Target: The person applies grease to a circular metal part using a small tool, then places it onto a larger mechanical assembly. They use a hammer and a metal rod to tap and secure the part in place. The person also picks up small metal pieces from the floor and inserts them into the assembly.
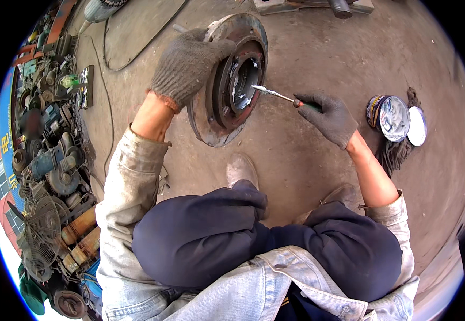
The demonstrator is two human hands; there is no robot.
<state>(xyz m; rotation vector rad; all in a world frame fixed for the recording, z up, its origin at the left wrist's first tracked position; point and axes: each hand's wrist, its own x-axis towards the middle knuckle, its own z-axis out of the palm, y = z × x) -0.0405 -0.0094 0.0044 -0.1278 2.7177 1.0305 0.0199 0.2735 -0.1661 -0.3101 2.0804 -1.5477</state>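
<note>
My left hand [188,67], in a grey knit glove, grips the upper left rim of a round metal flange [219,136] and holds it tilted on edge. White grease [241,88] is smeared around its inner bore. In a dark glove, my right hand [330,115] is closed around the handle of a screwdriver-like tool [280,95] with a thin metal shaft. The tool's tip is coated with whitish grease and reaches the edge of the bore; whether it touches is unclear. On the right stands an open tin [394,119] of pale grease.
A white lid [417,126] leans by the tin, with a dark rag [393,155] beneath. Motors and metal parts [61,160] crowd the left side, including a fan cage [41,227]. A black cable [105,51] crosses the concrete floor. Metal equipment [318,5] stands at the far edge.
</note>
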